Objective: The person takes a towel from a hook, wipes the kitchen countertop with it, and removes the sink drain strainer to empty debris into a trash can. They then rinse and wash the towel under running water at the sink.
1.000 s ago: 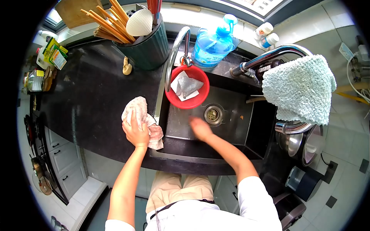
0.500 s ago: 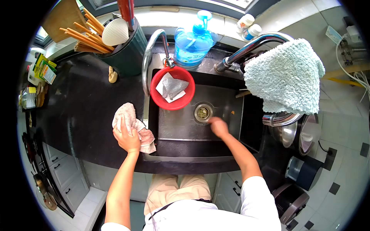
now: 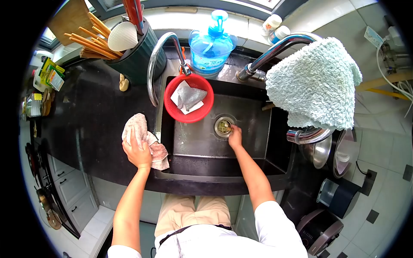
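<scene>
On the black counter left of the sink, my left hand (image 3: 138, 150) rests on a bunched pinkish cloth (image 3: 158, 155), its fingers laid over the fabric and pressing it. My right hand (image 3: 235, 137) reaches down into the dark sink (image 3: 193, 144). Its fingertips are pinched together at the right edge of the drain strainer (image 3: 223, 127), where greenish scraps lie. Whatever is between those fingers is too small to make out. A red plastic basket (image 3: 171, 109) sits at the sink's upper left, with a silvery mesh scrubber (image 3: 189, 95) and a white pad inside.
A curved chrome tap (image 3: 151, 73) arches beside the basket. Behind the sink stands a blue soap bottle (image 3: 211, 53). A pale blue towel (image 3: 314, 84) hangs over the larger faucet at right. At upper left is a utensil holder (image 3: 148, 62) with chopsticks; a ginger piece (image 3: 124, 82) lies nearby.
My right hand has moved left to the drain, its fingertips now at the strainer. The small orange scrap on the sink floor no longer shows there. My left hand stays on the cloth.
</scene>
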Demonstrator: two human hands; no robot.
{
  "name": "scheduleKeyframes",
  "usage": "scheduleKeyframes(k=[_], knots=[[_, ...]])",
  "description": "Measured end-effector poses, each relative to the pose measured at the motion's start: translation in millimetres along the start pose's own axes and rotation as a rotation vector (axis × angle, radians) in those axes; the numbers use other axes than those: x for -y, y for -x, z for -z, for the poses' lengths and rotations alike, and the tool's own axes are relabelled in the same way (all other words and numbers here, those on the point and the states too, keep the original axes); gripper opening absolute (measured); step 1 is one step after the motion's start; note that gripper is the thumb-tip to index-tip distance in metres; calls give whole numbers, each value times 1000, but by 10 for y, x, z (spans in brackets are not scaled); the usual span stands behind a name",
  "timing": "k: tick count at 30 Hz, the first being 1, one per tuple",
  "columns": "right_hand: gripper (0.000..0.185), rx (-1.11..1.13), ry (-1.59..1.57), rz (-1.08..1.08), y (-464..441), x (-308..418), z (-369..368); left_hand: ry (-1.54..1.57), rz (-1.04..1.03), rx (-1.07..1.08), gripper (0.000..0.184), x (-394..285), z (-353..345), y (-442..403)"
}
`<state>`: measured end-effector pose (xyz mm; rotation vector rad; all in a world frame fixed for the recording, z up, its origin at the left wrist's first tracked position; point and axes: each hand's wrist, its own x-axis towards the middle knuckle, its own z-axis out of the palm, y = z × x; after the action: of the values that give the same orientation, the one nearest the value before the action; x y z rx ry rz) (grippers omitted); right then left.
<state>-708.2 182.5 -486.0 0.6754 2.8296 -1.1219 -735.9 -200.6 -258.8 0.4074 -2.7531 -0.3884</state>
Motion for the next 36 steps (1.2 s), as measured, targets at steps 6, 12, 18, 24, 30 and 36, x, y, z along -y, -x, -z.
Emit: scheduleKeyframes(k=[6, 12, 18, 24, 30, 36], knots=[[35, 145, -35, 28, 106, 106, 243, -11, 5, -10, 63, 6, -15, 6], [24, 75, 163, -28, -94, 434, 365, 2, 20, -2, 63, 5, 0, 5], [19, 171, 431, -156, -197, 428, 117, -9, 38, 3, 63, 5, 1, 12], [16, 124, 331, -289, -201, 560, 117, -10, 33, 5, 63, 10, 4, 5], [11, 164, 477, -35, -154, 448, 98, 0, 39, 11, 64, 13, 4, 9], [7, 148, 283, 113, -34, 786, 517, -10, 26, 4, 64, 41, -11, 6]])
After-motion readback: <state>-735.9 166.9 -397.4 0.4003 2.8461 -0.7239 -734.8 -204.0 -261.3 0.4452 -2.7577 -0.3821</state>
